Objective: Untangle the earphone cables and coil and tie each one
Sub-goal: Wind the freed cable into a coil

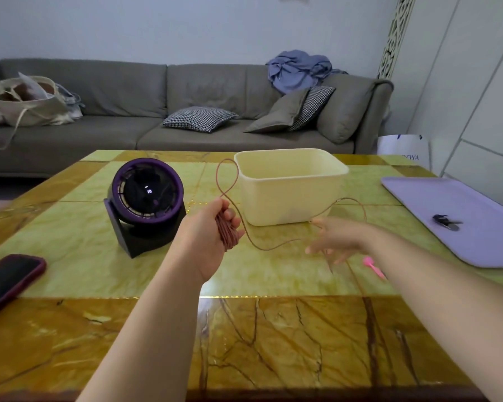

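Head view.

Left grip, centre of frame: fingers curled round a bundle of reddish-brown earphone cable, which hangs in a tight coil below the fist. Above the fist a loose loop of the same cable rises toward the left rim of the cream bin. From the coil a free run sags low over the table, then climbs right past the front corner of the bin and curves back down behind the right wrist.

Right grip, right of centre: fingers spread and straight, holding nothing, motion-blurred. The index tip is close to the cable run; contact cannot be told.

Pink item on the table just beside the right forearm, partly hidden; kind unclear.

Purple desk fan stands left of the left grip. Dark phone in a red case at the left edge. Lavender tray at the right edge, a small dark object lying on it.

Grey sofa across the upper frame.
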